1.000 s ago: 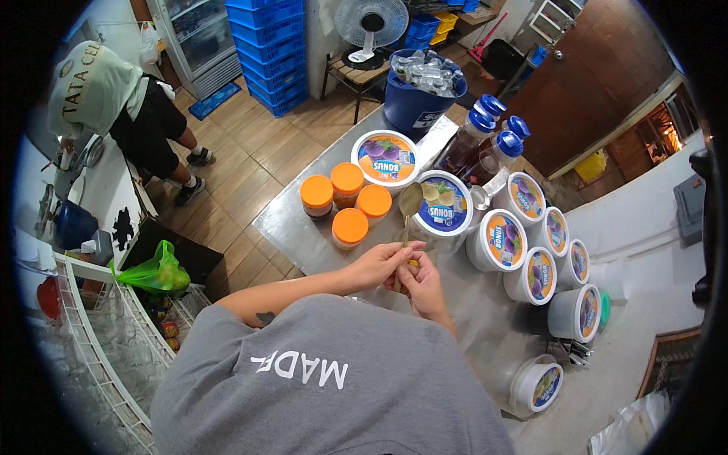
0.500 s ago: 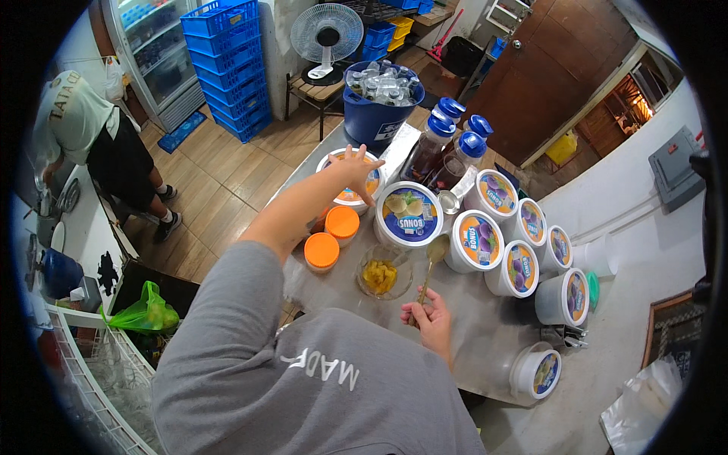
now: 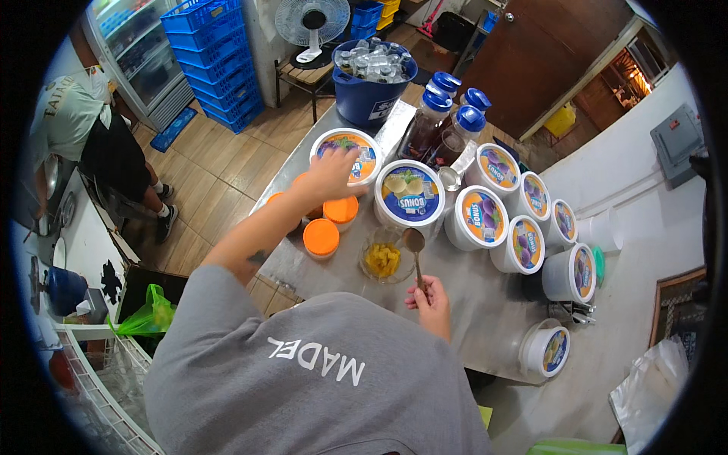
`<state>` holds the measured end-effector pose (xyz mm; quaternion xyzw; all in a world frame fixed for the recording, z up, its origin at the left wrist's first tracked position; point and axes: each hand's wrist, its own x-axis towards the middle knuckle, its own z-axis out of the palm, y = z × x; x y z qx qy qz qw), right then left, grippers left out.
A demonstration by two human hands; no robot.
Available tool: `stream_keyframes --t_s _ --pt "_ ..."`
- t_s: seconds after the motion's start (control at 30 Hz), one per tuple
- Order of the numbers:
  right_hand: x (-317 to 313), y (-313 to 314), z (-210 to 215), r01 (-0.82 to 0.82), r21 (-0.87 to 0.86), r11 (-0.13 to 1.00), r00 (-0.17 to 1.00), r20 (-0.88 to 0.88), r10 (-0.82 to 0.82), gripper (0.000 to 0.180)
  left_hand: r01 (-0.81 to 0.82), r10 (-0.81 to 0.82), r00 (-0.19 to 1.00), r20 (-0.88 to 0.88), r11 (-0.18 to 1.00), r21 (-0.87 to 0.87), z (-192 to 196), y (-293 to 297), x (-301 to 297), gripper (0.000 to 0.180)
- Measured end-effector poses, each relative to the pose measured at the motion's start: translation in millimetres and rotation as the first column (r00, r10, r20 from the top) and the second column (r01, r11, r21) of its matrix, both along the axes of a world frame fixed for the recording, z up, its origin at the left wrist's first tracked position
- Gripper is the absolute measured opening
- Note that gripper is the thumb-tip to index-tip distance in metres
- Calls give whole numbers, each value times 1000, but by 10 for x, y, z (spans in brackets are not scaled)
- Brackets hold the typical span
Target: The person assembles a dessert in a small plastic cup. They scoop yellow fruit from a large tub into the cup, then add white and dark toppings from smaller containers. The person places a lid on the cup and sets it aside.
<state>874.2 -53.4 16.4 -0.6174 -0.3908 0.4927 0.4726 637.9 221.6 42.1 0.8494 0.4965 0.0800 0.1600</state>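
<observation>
Left hand (image 3: 338, 168) over tub (image 3: 369, 161), grip unclear; right hand (image 3: 432, 302) holds spoon (image 3: 414, 241).
Likely reach step; next needs firm tub grip.

Single head view, left fisheye of the worn pair, facing down and forward. Wearer's grey shirt (image 3: 318, 409) fills near side; surface (image 3: 474, 322) mid-range; brown door (image 3: 542, 64) far right.
</observation>
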Motion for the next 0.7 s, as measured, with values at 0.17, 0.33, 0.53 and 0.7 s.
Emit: stream_keyframes --t_s 0.17,0.33,0.53,0.7 --pt "-15 82 -48 -3 4 1000 987 161 2 17 18 -13 988 -156 999 33 17 -706 -156 83" --pt "37 96 -144 -30 127 991 935 353 -17 14 -2 21 954 -299 998 64 4 -680 -14 78" --pt "47 55 -71 -71 242 968 705 698 -123 23 102 -77 933 -351 993 53 -38 -529 -9 74" --pt "28 244 -46 -238 280 930 542 833 -113 32 53 -38 969 -243 997 53 -14 -603 -65 84"
